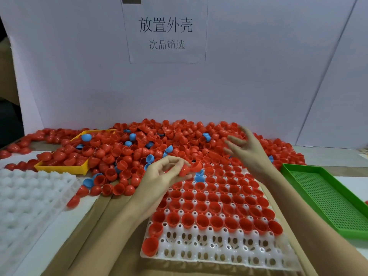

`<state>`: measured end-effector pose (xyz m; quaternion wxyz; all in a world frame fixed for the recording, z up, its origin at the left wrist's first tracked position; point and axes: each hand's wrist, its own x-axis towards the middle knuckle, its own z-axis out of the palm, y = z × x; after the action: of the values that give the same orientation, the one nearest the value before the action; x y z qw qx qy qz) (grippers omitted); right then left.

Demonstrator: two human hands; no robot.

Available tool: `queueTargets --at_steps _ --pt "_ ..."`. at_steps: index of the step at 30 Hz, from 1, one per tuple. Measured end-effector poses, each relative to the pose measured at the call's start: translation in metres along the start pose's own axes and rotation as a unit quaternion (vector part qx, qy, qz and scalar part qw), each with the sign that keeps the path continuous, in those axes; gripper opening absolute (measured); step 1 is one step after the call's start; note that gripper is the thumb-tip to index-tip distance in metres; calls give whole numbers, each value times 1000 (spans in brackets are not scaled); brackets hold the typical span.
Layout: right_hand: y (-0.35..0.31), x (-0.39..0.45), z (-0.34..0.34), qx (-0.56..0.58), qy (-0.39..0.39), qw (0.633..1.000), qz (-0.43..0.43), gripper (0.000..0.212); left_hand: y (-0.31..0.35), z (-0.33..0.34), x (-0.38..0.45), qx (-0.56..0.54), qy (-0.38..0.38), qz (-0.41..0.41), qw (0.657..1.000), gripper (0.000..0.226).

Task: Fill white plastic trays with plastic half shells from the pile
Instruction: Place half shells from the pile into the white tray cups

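The left hand (165,174) is curling in over the far left corner of the white tray (219,253), thumb and fingertips pinching a red half shell (186,168), with a second red shell (196,166) sitting tight against it at three o'clock; whether the fingers are gripping that one too, I cannot tell. The right hand (246,146) is hovering at one o'clock from the tray, fingers spread wide and loose above the pile (151,144), holding nothing that shows, and blurred at the tips.

Up at twelve o'clock a paper sign (166,32) is hanging on the white backboard (258,76), reading 放置外壳 in large characters and 次品筛选 beneath in smaller ones.

The pile of red shells, dotted with blue shells (86,137), is lying along the foot of the backboard from ten o'clock across to two o'clock, spilling onto the tray's far edge. The tray itself is sitting at six o'clock, most of its cups carrying red shells open side up, two blue ones (199,176) resting near the left hand, the nearest rows showing bare white sockets but for two red shells at the left end.

At ten o'clock a yellow bin (59,169) is half buried in shells. At eight o'clock another white moulded tray (25,198) is lying alone. At three o'clock a green perforated tray (326,198) is standing just beyond the right forearm.
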<state>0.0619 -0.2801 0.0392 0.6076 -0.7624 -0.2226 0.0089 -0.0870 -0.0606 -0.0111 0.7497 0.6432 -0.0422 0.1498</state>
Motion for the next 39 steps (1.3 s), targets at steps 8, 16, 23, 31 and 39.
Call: queueTargets --at_steps 8,16,23,31,39 --pt "-23 -40 44 -140 -157 970 -119 15 -2 2 -2 148 -17 90 985 34" --pt "-17 -40 47 -214 -58 959 -175 17 -5 -3 1 149 4 94 984 29" --pt "-13 -50 49 -250 -36 930 -266 19 -2 0 0 140 24 100 985 29" --pt "-11 -47 47 -222 -92 959 -149 12 2 4 -4 153 -46 125 979 28" --pt "-14 -52 39 -120 -155 974 -110 13 3 3 -2 51 -19 57 997 28"
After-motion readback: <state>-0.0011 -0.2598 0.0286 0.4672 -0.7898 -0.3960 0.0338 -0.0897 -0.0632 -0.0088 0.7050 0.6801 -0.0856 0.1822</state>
